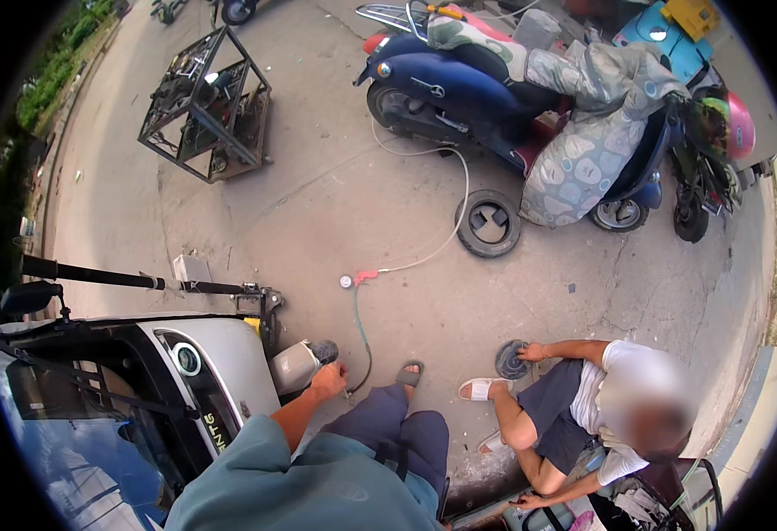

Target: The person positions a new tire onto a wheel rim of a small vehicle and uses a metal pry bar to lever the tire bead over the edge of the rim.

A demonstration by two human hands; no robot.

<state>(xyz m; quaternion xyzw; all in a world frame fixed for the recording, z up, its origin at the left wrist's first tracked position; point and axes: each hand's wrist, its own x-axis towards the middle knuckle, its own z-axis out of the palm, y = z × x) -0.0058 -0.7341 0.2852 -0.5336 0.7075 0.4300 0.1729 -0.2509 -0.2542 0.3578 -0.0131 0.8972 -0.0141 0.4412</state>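
Wearer's left hand [328,380], fingers curled closed at the lower end of the green air hose [359,329], just beside the silver scooter's front wheel [323,351]; whether it grips the hose end or the valve cannot be told, and the right hand is out of view. From the wheel the hose runs up to a pressure gauge [346,281], then on as a white line [446,221] past a loose tyre [489,223]. Probable hazard: a seated co-worker [583,407] or the wearer's sandalled foot [409,373] could snag the hose, pulling it off.
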